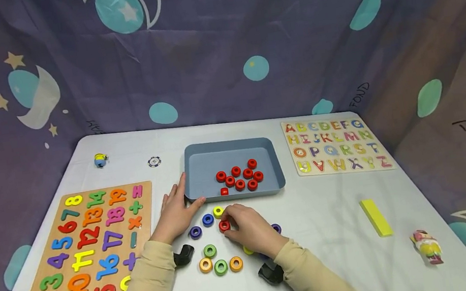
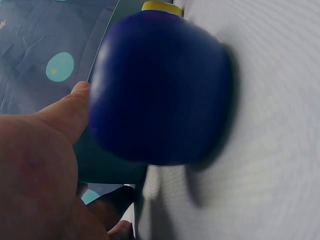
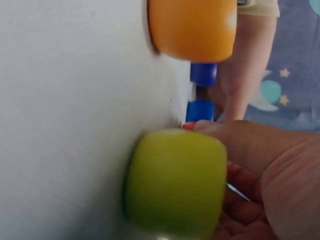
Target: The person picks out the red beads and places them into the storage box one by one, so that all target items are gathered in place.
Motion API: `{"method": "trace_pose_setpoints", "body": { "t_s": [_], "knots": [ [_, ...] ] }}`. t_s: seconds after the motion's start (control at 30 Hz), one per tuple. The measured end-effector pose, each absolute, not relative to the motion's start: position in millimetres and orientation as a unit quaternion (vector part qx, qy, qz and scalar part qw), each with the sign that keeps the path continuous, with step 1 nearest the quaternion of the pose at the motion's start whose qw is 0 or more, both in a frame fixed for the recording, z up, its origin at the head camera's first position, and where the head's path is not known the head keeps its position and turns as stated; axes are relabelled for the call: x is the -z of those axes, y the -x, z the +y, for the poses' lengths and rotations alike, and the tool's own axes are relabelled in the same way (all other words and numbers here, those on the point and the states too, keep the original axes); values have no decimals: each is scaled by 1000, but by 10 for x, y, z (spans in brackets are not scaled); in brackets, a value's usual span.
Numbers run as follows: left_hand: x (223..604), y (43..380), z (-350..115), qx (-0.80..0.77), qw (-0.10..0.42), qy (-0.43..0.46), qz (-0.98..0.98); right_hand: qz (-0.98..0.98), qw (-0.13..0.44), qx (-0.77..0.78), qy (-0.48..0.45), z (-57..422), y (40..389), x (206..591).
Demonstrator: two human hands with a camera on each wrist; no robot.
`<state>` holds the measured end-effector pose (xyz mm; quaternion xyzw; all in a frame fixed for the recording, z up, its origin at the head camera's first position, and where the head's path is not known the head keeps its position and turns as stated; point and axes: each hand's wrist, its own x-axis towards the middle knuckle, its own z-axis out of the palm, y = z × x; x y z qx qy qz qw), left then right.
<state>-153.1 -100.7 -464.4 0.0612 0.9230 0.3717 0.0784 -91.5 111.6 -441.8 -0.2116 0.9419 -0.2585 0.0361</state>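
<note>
My right hand [image 1: 235, 220] pinches a red ring [image 1: 224, 225] lying on the white table, just in front of the grey tray [image 1: 199, 162]. Several red rings [image 1: 239, 177] lie inside the tray. My left hand [image 1: 178, 203] rests flat beside the tray's front left corner, fingers straight against its wall and thumb along the front. Loose rings surround the hands: yellow [image 1: 218, 211], blue [image 1: 208, 219], purple [image 1: 195, 232], green [image 1: 209, 251] and orange [image 1: 205, 264]. The left wrist view is filled by a blurred blue ring [image 2: 160, 85]. A yellow-green ring [image 3: 175, 180] sits against my right palm.
A number puzzle board [image 1: 83, 256] lies at the left and an alphabet board [image 1: 335, 143] at the back right. A yellow block [image 1: 376, 217] and a small figure toy [image 1: 427, 247] are at the right. A small yellow toy [image 1: 101, 160] and a chip [image 1: 154, 161] sit at the back left.
</note>
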Motion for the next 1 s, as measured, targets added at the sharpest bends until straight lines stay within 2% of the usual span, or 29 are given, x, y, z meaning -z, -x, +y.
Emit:
{"method": "trace_pose_setpoints", "body": {
  "t_s": [0.2,0.5,0.77,1.0],
  "knots": [
    [4648,1540,-1001,-370,79,-59,924,933,22,300,196,1233,1035,4252],
    [4659,1531,-992,-369,77,-62,924,943,-20,314,105,1591,1599,4009],
    [4643,1497,-983,-373,78,-61,922,955,-4,285,78,1679,2039,4026],
    [4633,1493,-933,-375,82,-61,921,961,9,269,61,1708,2214,4073]
  ]
}}
